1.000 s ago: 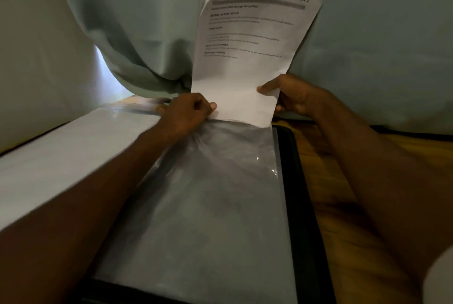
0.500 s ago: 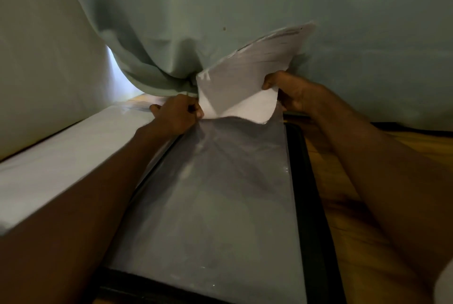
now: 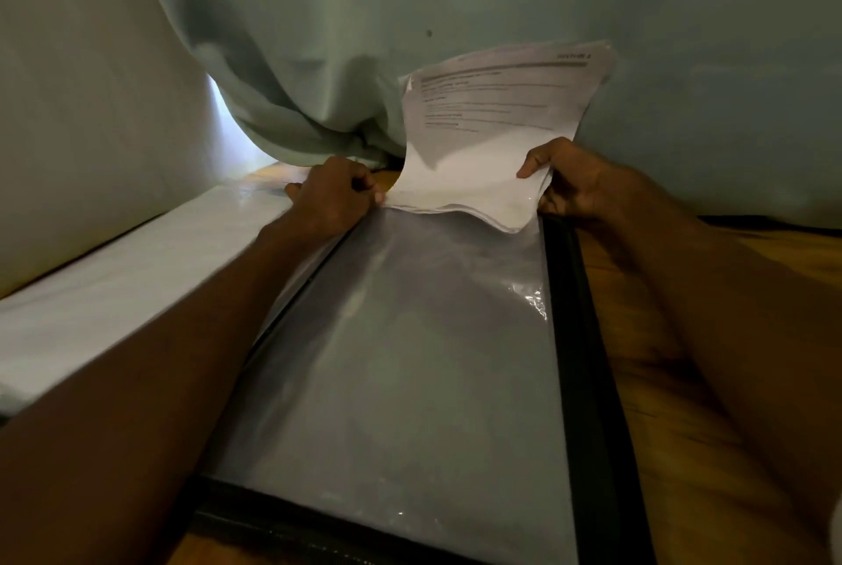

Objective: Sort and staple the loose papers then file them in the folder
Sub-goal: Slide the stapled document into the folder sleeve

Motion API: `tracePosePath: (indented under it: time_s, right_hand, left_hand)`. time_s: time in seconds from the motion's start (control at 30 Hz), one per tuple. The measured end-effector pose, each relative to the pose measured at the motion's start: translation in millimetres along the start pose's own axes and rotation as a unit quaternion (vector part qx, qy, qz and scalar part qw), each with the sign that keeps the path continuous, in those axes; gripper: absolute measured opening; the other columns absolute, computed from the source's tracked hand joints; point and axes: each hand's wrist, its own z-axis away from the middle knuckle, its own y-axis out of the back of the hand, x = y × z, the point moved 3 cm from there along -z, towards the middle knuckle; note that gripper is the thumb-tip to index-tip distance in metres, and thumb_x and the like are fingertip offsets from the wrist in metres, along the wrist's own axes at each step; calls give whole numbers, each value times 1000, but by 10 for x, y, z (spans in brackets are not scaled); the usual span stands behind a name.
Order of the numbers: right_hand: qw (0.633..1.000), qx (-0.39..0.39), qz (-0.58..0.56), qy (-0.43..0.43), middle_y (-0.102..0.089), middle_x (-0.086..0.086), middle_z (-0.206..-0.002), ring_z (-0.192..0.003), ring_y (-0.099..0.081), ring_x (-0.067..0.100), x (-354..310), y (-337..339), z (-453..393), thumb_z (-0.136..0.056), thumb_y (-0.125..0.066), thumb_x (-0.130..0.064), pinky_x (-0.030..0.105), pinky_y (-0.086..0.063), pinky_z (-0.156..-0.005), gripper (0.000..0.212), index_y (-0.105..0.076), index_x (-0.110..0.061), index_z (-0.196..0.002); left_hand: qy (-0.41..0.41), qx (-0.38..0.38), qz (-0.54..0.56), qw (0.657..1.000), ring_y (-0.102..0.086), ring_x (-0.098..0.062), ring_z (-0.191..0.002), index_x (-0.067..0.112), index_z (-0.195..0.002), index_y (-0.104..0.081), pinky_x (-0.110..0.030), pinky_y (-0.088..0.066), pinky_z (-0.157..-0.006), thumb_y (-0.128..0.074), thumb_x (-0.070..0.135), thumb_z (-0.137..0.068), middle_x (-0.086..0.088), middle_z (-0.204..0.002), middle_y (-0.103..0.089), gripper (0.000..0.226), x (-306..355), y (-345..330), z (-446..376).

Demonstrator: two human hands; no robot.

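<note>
The left hand point(image 3: 335, 195) pinched the plastic sleeve point(image 3: 410, 336) mouth at eleven o'clock; the right hand point(image 3: 574, 181) gripped the papers point(image 3: 492, 127) at one o'clock.

1. The papers point(image 3: 492, 127), which half a second earlier had flopped backward above the grip and shown only their shaded face, swung up again, so the printed side faced the camera.
2. Their lower edge, below the right hand point(image 3: 565, 181), reached the mouth of the clear sleeve point(image 3: 410, 359) and bulged there in a wave.
3. The left hand point(image 3: 335, 195) pinched the sleeve's top edge closer beside the sheets.
</note>
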Motion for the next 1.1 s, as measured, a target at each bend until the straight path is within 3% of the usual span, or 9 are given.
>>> tracePosePath:
  time_s: [0.07, 0.2, 0.27, 0.4, 0.47, 0.57, 0.67, 0.87, 1.1]
  right_hand:
    - [1000, 5, 4, 13, -64, 5, -84, -68, -66, 19, 4, -20, -15, -80, -58, -5, 24, -54, -55, 10, -58, -13, -87]
    - [999, -2, -7, 46, -69, 9, -94, -87, -68, 25, -62, -50, -19, -84, -53, -4, 36, -58, -86, 17, -62, -7, -98]
    - [998, 14, -1, 63, -67, 10, -93, -88, -67, 26, -131, -54, 2, -85, -51, -1, 39, -56, -92, 16, -60, -4, -98]
    - [995, 52, 47, 75, -60, 11, -90, -80, -63, 30, -256, -116, 41, -71, -56, -2, 37, -59, -74, 23, -56, -5, -94]
    - [994, 53, 55, 78, -60, 11, -87, -80, -61, 31, -287, -152, 46, -66, -58, -4, 38, -58, -75, 22, -56, -6, -87]
    - [996, 39, 12, 79, -60, 9, -83, -80, -63, 27, -287, -164, 50, -73, -58, -2, 39, -60, -82, 8, -55, -8, -77]
    - [997, 7, -48, 62, -62, 13, -99, -92, -65, 32, -218, -148, 35, -74, -58, -2, 44, -58, -91, 17, -57, -5, -91]
    - [995, 5, -87, 48, -69, 18, -125, -114, -68, 36, -125, -178, 25, -74, -58, -1, 49, -58, -93, 41, -64, -2, -114]
    - [998, -51, 41, 2, -71, 11, -90, -77, -74, 24, -165, -124, 106, -88, -54, 1, 34, -63, -68, 12, -62, -6, -94]
  left_hand:
    - [0, 3, -7, 1000, -51, -17, -99, 29, -76, -69, -52, -28, -101, -68, 30, -93, 14, -82, -61, 17, 8, -2, 3]
    - [-11, 11, -5, 1000, -56, -19, -111, 29, -90, -73, -55, -27, -107, -70, 28, -93, 12, -100, -68, 4, 9, -13, 20]
    - [-22, 9, -7, 1000, -58, -20, -113, 30, -93, -73, -54, -27, -107, -71, 27, -93, 13, -100, -67, 4, 32, -4, 44]
    - [-29, -39, 23, 999, -63, -12, -105, 33, -96, -73, -57, -31, -111, -67, 16, -90, 19, -90, -71, 19, 41, 21, 65]
    - [-38, -62, 50, 996, -67, -10, -95, 41, -91, -72, -59, -37, -108, -62, 17, -82, 18, -81, -73, 28, 14, 19, 73]
    - [-40, -56, 72, 995, -69, -12, -89, 48, -83, -69, -61, -42, -105, -56, 18, -76, 17, -76, -72, 34, -39, 4, 42]
    - [-40, -28, 63, 997, -67, -13, -94, 40, -84, -70, -59, -41, -106, -66, 12, -86, 15, -83, -72, 28, -19, -2, 19]
    - [-29, 15, 49, 998, -64, -14, -99, 34, -87, -73, -54, -35, -107, -65, 8, -87, 12, -86, -71, 27, -6, -10, 15]
    - [-26, 28, 43, 998, -62, -12, -105, 33, -90, -73, -47, -29, -103, -68, 14, -88, 13, -94, -73, 20, 19, 3, 35]
